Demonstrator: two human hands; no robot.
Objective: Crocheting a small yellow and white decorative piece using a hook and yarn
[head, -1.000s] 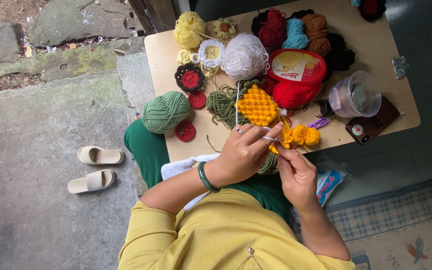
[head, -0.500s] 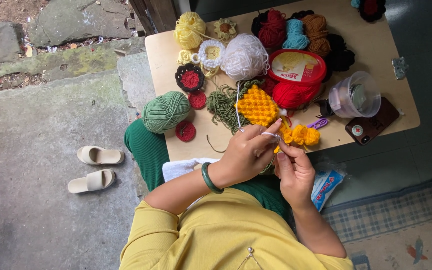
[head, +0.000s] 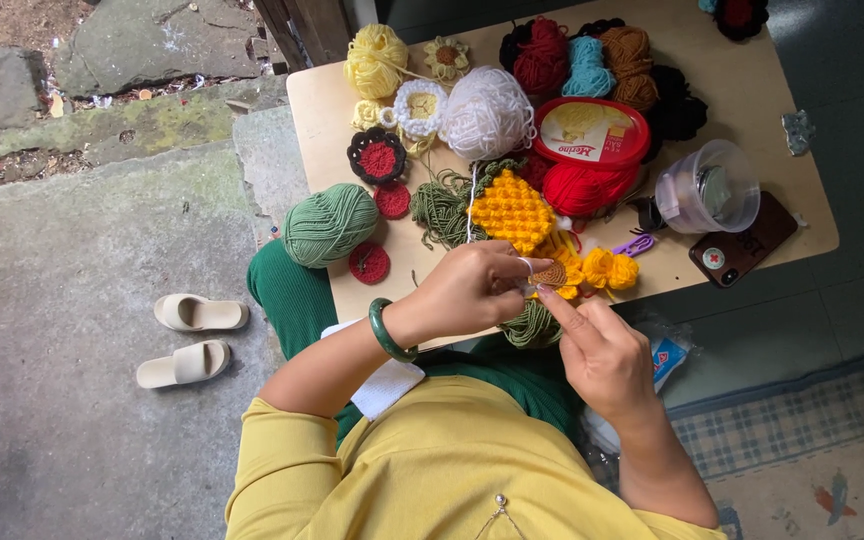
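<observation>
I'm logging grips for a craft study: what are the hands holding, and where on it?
The left hand pinches a small tan-brown crochet piece at its left edge; the right hand touches its lower edge with a fingertip. Any hook cannot be told.
</observation>
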